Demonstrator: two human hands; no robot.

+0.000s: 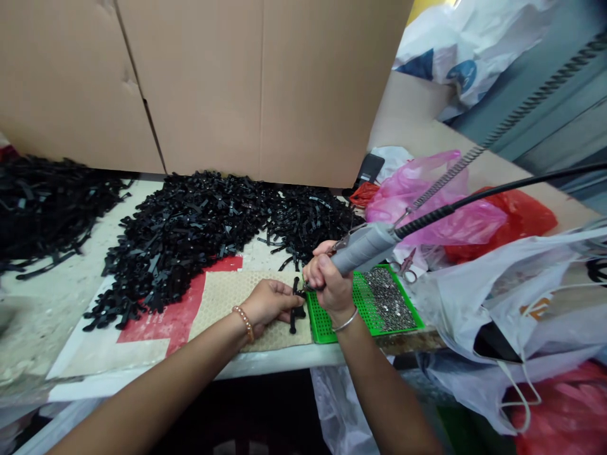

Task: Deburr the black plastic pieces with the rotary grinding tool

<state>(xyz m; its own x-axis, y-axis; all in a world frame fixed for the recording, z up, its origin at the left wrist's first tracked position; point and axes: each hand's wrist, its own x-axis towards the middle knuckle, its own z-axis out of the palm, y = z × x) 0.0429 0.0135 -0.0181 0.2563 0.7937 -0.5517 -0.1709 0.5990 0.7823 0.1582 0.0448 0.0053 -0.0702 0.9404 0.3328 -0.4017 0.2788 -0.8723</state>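
Note:
My right hand is wrapped round a grey electric screwdriver, which is tilted with its tip end toward my left hand. A coil spring and a black cable run from its back end up to the right. Between the thumb and fingers of my left hand is a small black plastic part, held over a beige textured mat. The screwdriver's tip is hidden by my right hand, so I cannot tell whether it touches the part. Under my right hand stands a green tray with many small metal screws.
Heaps of black plastic parts cover the table behind the mat, with another heap at far left. A large cardboard box rises behind. Scissors, pink and white plastic bags lie on the right.

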